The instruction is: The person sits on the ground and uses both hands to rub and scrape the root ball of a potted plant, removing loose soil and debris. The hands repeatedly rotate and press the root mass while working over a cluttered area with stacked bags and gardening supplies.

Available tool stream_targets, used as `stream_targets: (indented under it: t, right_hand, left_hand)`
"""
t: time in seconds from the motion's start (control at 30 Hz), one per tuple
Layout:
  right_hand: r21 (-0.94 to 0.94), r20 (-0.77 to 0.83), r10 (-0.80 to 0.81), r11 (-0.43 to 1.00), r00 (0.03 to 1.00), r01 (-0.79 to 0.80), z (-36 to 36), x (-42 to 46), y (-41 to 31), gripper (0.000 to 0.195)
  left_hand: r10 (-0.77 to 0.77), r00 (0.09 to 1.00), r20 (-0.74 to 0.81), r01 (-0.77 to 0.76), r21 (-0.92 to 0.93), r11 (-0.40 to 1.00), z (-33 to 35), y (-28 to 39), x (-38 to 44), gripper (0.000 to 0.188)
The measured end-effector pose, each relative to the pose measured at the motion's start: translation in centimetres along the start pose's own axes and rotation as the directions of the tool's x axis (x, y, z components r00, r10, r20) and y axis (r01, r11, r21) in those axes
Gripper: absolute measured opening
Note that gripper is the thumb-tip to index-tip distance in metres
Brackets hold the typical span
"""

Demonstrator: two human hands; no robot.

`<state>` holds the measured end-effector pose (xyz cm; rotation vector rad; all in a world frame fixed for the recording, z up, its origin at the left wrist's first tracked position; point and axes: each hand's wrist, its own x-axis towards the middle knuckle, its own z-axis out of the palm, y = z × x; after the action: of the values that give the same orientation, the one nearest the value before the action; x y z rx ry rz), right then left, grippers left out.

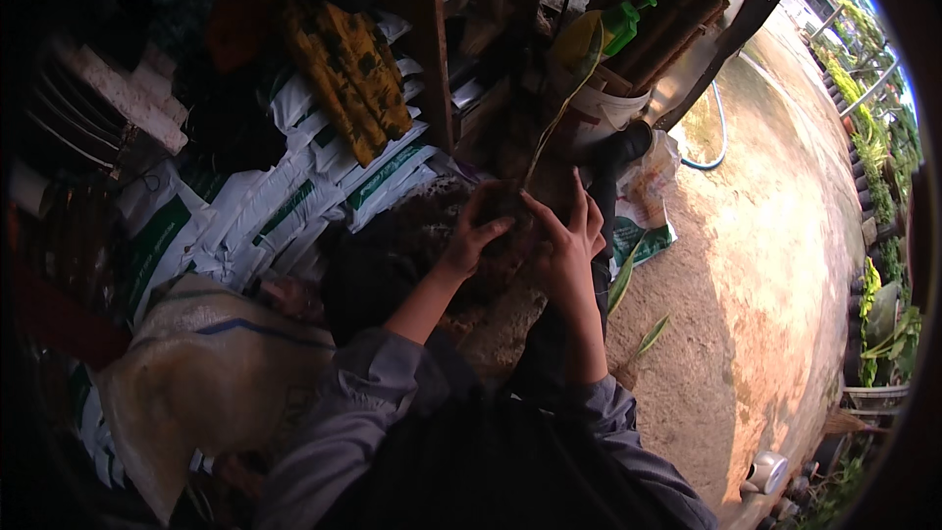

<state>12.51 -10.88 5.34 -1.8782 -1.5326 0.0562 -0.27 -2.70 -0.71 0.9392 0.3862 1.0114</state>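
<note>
A tall, thin snake plant leaf (565, 104) with pale yellow edges rises between my two hands, leaning away to the right. My left hand (471, 235) curls around the left side of its dark base, thumb and index finger bent. On the other side, my right hand (570, 239) cups the base, its index finger reaching to the foot of the leaf. Deep shadow hides whether that base is a pot, a bag or bare soil. Below and left of my hands lies a heap of dark soil (434, 232). Two more snake plant leaves (625, 276) (651, 335) lie on the right.
Printed white-and-green sacks (257, 199) are stacked at left, under a yellow patterned cloth (357, 77). A woven sack (206, 375) bulges nearer me. Ahead stand a white bucket (607, 112) and a green-topped spray bottle (625, 26). A hose (721, 125) curves over sunlit concrete (787, 221).
</note>
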Motion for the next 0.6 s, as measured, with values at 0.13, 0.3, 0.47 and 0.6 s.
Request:
stream_targets:
  t: [0.13,0.3,0.47,0.6]
  right_hand:
    - [0.042,0.000,-0.024,0.999,1.000,0.024,0.1,0.4,0.3,0.058]
    - [0.015,-0.042,-0.052,0.998,0.998,0.053,-0.4,0.7,-0.2,0.058]
    - [0.008,-0.004,-0.050,0.999,0.999,0.050,-0.1,0.4,0.3,0.055]
    - [0.037,-0.041,-0.018,0.999,0.999,0.020,0.3,-0.1,0.7,0.057]
  left_hand:
    - [0.031,0.999,0.035,-0.034,0.090,0.995,0.3,0.8,-0.1,0.048]
    - [0.112,0.992,0.055,-0.122,0.229,0.966,0.4,0.8,0.0,0.048]
    - [0.141,0.983,0.118,-0.169,0.279,0.945,0.2,0.1,0.1,0.049]
    - [0.044,0.991,0.128,-0.056,0.093,0.994,0.2,0.4,0.1,0.049]
